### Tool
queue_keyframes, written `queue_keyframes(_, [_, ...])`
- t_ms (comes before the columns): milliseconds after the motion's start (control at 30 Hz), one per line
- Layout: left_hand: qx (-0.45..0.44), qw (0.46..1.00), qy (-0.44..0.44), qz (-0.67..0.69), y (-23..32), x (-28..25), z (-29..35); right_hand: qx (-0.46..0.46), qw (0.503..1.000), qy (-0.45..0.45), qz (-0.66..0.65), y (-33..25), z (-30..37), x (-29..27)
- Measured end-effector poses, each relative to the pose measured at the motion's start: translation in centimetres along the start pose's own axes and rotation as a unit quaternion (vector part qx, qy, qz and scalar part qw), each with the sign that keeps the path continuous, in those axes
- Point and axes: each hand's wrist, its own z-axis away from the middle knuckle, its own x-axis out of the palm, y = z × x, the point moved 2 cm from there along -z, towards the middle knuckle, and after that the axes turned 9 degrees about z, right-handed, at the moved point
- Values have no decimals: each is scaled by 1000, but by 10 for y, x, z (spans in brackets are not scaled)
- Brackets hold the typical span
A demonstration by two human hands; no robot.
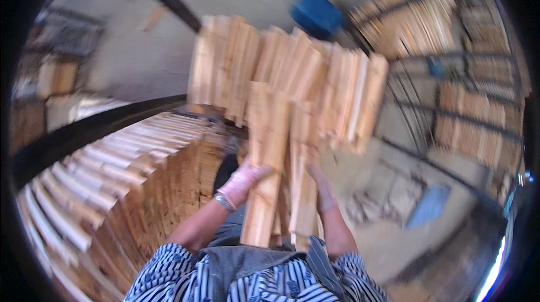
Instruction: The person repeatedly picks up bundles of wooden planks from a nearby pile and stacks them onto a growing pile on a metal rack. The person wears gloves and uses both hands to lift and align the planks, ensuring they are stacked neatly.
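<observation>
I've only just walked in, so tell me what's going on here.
A person in a striped shirt is holding a bundle of wooden boards in front of the body, left hand on one side and right hand on the other. Just ahead is a row of similar boards, and a big stack of lumber fills the left side. The picture is partly blurred.

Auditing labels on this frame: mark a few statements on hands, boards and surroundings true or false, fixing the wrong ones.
1. The left hand grips wooden boards. True.
2. The right hand hangs clear of the wood. False: it is against the right side of the held boards.
3. A blue object shows beyond the upright row of boards. True.
4. The sleeves are plain red. False: they are striped.
</observation>
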Motion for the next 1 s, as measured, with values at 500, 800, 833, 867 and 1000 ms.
queue_keyframes(500, [605, 778, -40, -164, 92, 20, 254, -593, 738, -33, 320, -209, 207, 150])
queue_keyframes(800, [707, 669, 210, -90, -22, -112, 461, -629, 591, -311, 398, -153, 390, 374])
queue_keyframes(833, [595, 780, 194, -10, -32, -127, 496, -602, 601, -302, 430, -148, 406, 394])
queue_keyframes(867, [651, 747, 117, 68, -45, -149, 506, -576, 612, -284, 461, -138, 419, 424])
queue_keyframes(1000, [638, 725, 103, 239, -89, -230, 549, -617, 457, -245, 593, -119, 411, 514])
